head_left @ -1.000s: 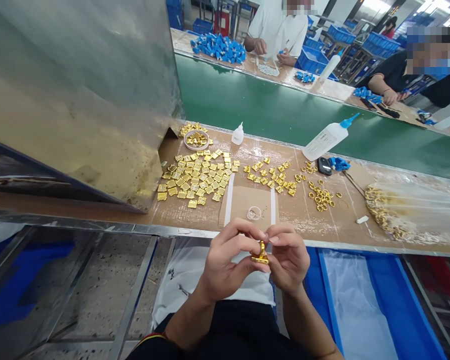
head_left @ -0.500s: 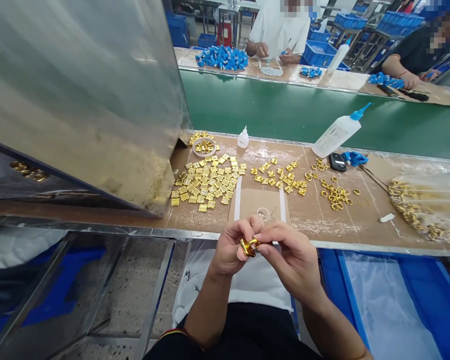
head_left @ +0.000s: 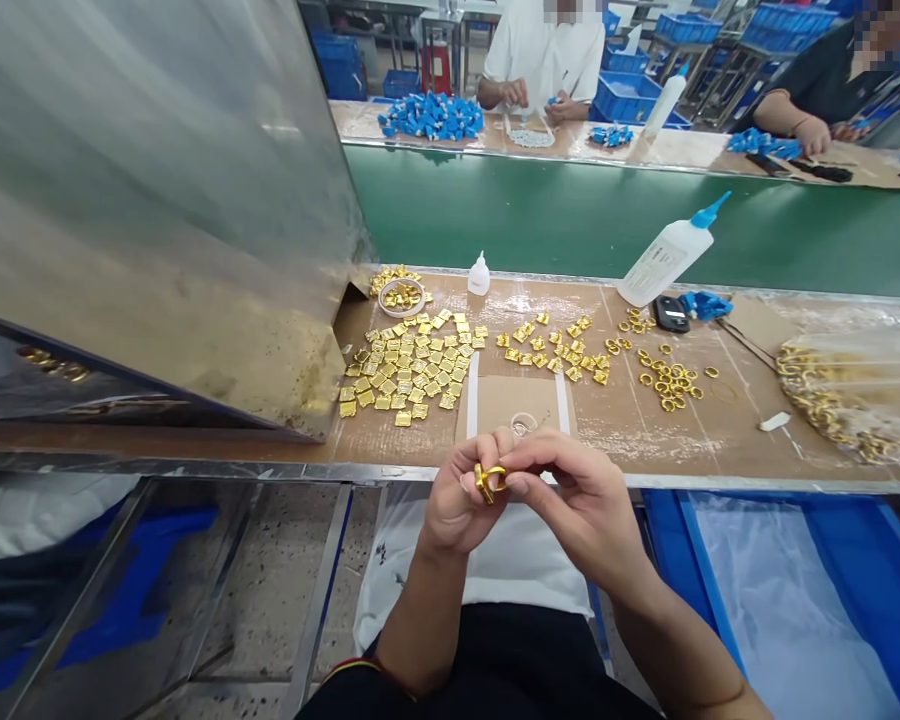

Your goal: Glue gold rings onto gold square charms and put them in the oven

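A small gold buckle piece with a ring (head_left: 489, 481) sits between the fingertips of both hands, just in front of the bench edge. My left hand (head_left: 461, 500) pinches it from the left and my right hand (head_left: 577, 500) pinches it from the right. On the bench behind lie a batch of gold square plates (head_left: 409, 365), a looser group of small gold clips (head_left: 559, 350) and several gold rings (head_left: 671, 378). A thin clear ring (head_left: 523, 423) rests on a cardboard pad (head_left: 511, 400).
A large steel hood (head_left: 157, 200) covers the left of the bench. A small glue bottle (head_left: 479, 274) and a big blue-tipped bottle (head_left: 667, 255) stand at the back, a bag of gold rings (head_left: 847, 405) at right. Beyond a green conveyor (head_left: 570, 215) two other people work.
The gold piece was turned in my fingers, from upright to lying sideways with its ring outward. Both hands rose slightly toward the bench edge.
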A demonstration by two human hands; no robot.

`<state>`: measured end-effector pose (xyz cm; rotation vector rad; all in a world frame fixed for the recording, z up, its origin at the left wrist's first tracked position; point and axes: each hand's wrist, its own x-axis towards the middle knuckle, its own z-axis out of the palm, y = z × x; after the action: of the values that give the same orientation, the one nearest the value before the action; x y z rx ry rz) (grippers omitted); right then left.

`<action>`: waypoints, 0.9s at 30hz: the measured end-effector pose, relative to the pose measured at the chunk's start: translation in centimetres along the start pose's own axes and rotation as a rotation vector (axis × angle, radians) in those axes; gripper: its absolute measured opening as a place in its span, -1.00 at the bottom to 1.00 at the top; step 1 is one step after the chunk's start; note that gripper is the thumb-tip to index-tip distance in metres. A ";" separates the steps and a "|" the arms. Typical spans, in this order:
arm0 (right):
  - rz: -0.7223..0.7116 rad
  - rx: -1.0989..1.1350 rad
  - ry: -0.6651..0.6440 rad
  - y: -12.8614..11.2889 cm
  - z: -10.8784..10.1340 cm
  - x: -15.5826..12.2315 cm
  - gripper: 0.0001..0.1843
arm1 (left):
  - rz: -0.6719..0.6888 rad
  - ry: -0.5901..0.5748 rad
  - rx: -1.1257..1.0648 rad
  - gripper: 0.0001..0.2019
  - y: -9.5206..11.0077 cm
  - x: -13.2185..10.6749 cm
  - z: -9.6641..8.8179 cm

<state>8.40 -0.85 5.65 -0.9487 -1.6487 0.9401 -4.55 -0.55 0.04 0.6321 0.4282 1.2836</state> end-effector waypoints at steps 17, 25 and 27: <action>0.013 0.018 -0.217 -0.4 -1.6 2.4 -0.85 | -0.182 0.102 -0.008 -0.24 0.6 -0.3 0.2; 0.010 0.135 -0.153 -1.8 -1.2 1.4 -0.89 | -0.312 0.072 -0.155 -0.38 1.6 -0.5 0.6; 0.033 0.160 -0.139 -2.3 -1.1 1.3 -0.86 | -0.379 0.025 -0.157 -0.35 2.2 -0.3 0.8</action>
<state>8.85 -0.44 8.46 -0.8196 -1.6495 1.1647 -5.77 -0.68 2.03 0.3800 0.4396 0.9532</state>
